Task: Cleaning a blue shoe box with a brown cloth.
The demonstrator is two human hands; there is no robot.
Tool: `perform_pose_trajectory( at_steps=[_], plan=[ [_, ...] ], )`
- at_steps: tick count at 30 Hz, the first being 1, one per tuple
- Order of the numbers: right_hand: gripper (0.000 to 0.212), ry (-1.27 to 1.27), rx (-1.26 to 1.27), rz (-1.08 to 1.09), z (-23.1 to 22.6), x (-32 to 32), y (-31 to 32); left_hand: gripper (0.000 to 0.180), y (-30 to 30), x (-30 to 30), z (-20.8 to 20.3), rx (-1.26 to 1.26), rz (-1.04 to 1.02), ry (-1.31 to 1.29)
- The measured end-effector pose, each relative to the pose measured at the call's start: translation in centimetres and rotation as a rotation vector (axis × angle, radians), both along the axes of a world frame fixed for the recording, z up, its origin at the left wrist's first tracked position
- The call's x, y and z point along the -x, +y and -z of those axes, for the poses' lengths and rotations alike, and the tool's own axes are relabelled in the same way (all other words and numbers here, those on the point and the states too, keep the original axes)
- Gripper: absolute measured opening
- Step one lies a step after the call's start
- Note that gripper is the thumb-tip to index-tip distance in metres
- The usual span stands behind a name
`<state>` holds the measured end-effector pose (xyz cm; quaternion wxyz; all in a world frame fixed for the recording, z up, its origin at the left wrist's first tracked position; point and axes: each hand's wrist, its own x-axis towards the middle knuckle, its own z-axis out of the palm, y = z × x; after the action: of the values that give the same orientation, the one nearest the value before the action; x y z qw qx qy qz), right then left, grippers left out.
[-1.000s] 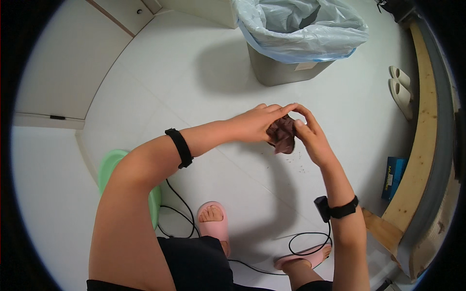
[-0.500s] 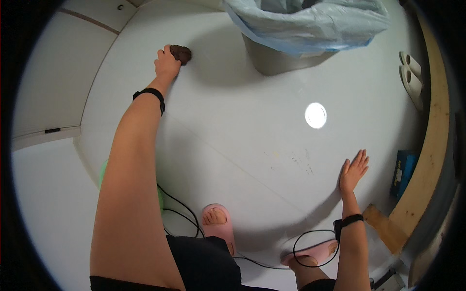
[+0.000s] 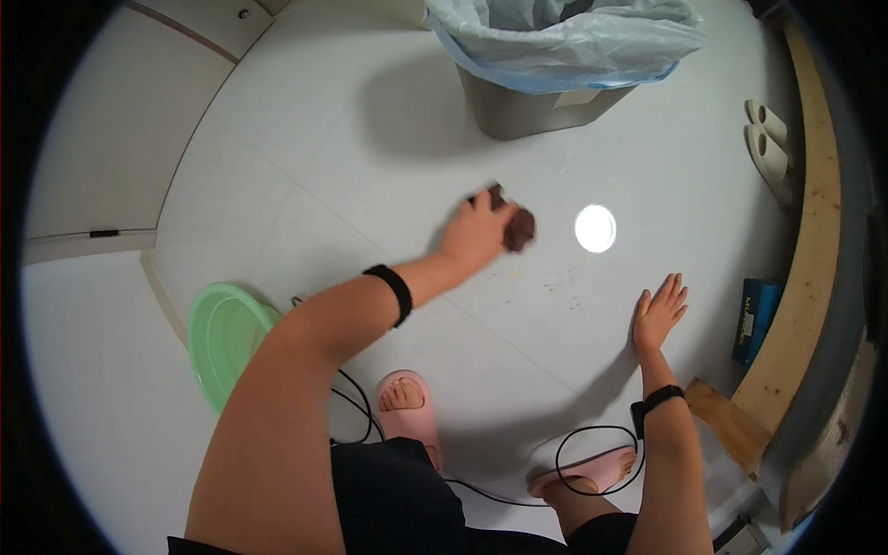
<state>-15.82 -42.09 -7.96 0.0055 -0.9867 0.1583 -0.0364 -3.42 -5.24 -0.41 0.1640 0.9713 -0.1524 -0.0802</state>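
Observation:
My left hand [image 3: 474,233] grips a bunched dark brown cloth [image 3: 520,230] against the pale, glossy floor [image 3: 370,203], near the middle of the view. Parts of the cloth bulge out past the fingers on both sides. Just below it, a patch of small dark specks [image 3: 555,287] marks the floor. My right hand [image 3: 659,311] rests on the floor farther right, fingers spread and nothing held. A black band circles each wrist.
A grey bin [image 3: 518,106] lined with a bluish plastic bag stands ahead. At left sits a green basin [image 3: 215,338]. Black cables [image 3: 356,398] loop round my pink slippers [image 3: 412,421]. White slippers [image 3: 766,153], a blue box [image 3: 754,319] and a wooden beam [image 3: 814,231] line the right.
My left hand has swept the cloth from the far left toward the middle of the floor, nearer me. The green basin shows more now. My right hand stays planted.

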Motion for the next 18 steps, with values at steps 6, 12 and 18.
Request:
perform_pose_trajectory(
  at_steps=[6,12,18],
  plan=[
    [0.065,0.053,-0.041,0.067,-0.5,-0.2,0.6,0.059,0.9,1.6,-2.6,0.268,-0.315,0.101],
    [0.067,0.014,-0.064,0.049,-1.2,-0.9,1.1,0.065,6.2,3.8,-0.8,-0.003,-0.668,0.094],
    [0.068,-0.011,-0.065,0.036,-0.5,-0.2,0.7,0.066,-4.7,5.9,-0.5,0.115,-0.327,0.116]
  ],
)
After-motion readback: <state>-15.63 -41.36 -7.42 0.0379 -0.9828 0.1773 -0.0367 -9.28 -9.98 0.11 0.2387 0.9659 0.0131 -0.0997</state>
